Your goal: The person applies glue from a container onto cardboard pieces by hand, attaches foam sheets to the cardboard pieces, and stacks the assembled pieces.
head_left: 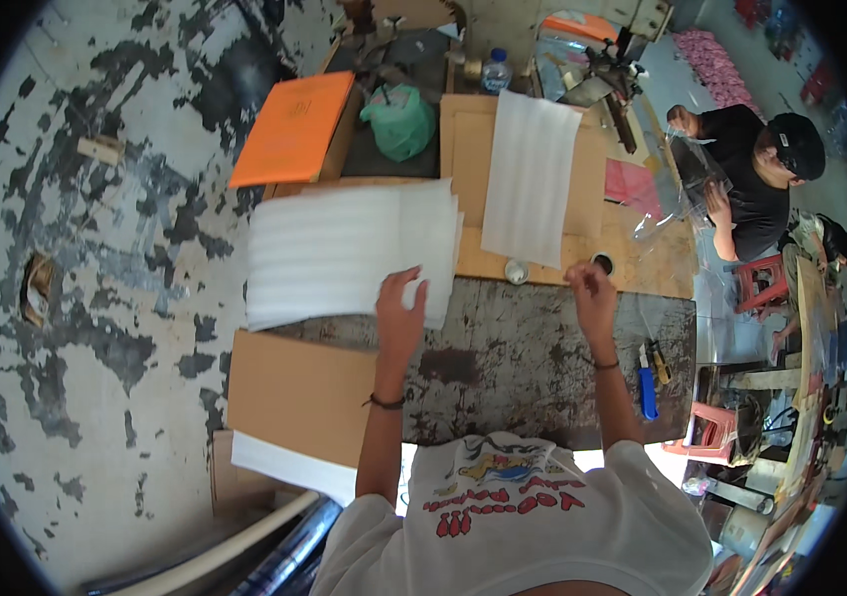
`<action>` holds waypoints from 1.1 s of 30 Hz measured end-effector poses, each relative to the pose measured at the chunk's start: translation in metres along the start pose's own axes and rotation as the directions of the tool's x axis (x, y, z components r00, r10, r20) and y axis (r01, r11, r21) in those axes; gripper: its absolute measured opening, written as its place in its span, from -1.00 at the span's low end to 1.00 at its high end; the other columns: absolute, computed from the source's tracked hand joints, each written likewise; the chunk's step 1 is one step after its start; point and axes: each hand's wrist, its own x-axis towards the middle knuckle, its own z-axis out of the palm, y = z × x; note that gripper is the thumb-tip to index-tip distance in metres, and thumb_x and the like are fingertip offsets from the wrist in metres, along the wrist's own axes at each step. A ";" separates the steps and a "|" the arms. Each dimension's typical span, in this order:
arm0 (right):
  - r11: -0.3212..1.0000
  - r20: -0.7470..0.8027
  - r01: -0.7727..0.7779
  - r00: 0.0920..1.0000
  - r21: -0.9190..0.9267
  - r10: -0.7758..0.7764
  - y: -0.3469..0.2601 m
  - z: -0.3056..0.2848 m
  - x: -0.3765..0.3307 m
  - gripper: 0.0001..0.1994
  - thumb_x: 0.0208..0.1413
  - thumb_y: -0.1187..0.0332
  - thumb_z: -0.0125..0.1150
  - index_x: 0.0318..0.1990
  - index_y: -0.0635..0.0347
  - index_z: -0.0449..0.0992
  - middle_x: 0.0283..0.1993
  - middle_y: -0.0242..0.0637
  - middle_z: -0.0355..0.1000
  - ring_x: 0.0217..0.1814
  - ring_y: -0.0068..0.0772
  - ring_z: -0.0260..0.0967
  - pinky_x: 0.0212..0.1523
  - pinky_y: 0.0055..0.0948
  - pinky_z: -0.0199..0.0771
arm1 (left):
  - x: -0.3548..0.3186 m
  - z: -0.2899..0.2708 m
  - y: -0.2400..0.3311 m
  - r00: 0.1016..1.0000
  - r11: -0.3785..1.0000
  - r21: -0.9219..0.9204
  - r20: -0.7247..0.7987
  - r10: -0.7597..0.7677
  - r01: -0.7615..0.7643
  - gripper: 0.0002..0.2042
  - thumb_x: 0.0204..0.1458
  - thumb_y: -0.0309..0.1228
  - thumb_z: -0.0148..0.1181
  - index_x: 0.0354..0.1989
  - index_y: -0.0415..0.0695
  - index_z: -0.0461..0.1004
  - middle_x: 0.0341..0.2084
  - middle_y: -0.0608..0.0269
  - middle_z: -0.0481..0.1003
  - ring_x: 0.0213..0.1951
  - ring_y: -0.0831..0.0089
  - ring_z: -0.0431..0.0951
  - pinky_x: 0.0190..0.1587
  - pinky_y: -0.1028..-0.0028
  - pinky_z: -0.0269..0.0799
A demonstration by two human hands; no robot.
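My left hand (400,303) is open over the right edge of a stack of white foam sheets (334,248), thumb and fingers apart with nothing between them. My right hand (592,298) is raised over the bench, its fingers curled together; whatever they hold, if anything, is too small to make out. Just beyond those fingers stands a small round dark container (603,262). A small round whitish container (516,271) sits to its left. Farther back, a single white foam sheet (530,179) lies on brown cardboard (585,204).
A brown cardboard panel (299,392) lies at the near left. Orange folder (294,129), green bag (399,124) and water bottle (496,73) stand at the back. A blue-handled cutter (648,390) lies at the right edge. A co-worker (746,174) handles clear plastic there.
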 end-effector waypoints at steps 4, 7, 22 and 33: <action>0.985 0.150 -0.057 0.985 -0.163 0.081 0.028 -0.010 -0.061 -0.86 0.24 0.38 0.30 -0.21 0.29 0.59 -0.37 -0.31 0.58 -0.32 -0.56 0.49 -0.23 -0.48 0.48 | 0.101 0.086 0.000 0.973 0.996 -0.051 0.213 0.088 -0.079 -0.55 0.09 -0.34 0.35 0.09 -0.33 0.46 -0.08 -0.11 0.50 -0.01 0.02 0.52 0.08 0.20 0.44; 0.943 0.088 -0.240 0.960 -0.231 0.266 0.039 -0.017 -0.111 -0.86 0.21 0.36 0.33 -0.25 0.27 0.60 -0.45 -0.27 0.53 -0.43 -0.52 0.39 -0.34 -0.46 0.43 | 0.151 0.159 0.004 0.966 0.971 0.111 0.173 0.192 -0.213 -0.24 0.02 -0.24 0.43 0.32 -0.38 0.22 0.08 -0.21 0.40 0.12 -0.04 0.42 0.19 0.14 0.34; 0.941 -0.015 -0.147 0.989 -0.304 0.150 0.062 -0.026 -0.146 -0.87 0.16 0.38 0.38 -0.30 0.25 0.59 -0.47 -0.25 0.48 -0.51 -0.44 0.40 -0.43 -0.45 0.41 | 0.207 0.212 -0.012 0.959 0.953 -0.253 0.266 -0.097 0.166 -0.55 -0.06 -0.28 0.50 -0.08 -0.31 0.52 -0.26 0.03 0.59 -0.22 0.15 0.58 -0.06 0.28 0.47; 0.943 -0.039 -0.175 0.985 -0.284 0.171 0.061 -0.034 -0.151 -0.83 0.18 0.32 0.36 -0.30 0.25 0.60 -0.44 -0.23 0.51 -0.50 -0.39 0.43 -0.43 -0.41 0.42 | 0.166 0.042 -0.046 0.710 0.674 -0.719 -0.385 -0.590 0.170 -0.32 0.05 -0.46 0.33 0.30 -0.17 0.06 0.10 0.05 0.39 0.06 0.24 0.42 0.04 0.20 0.45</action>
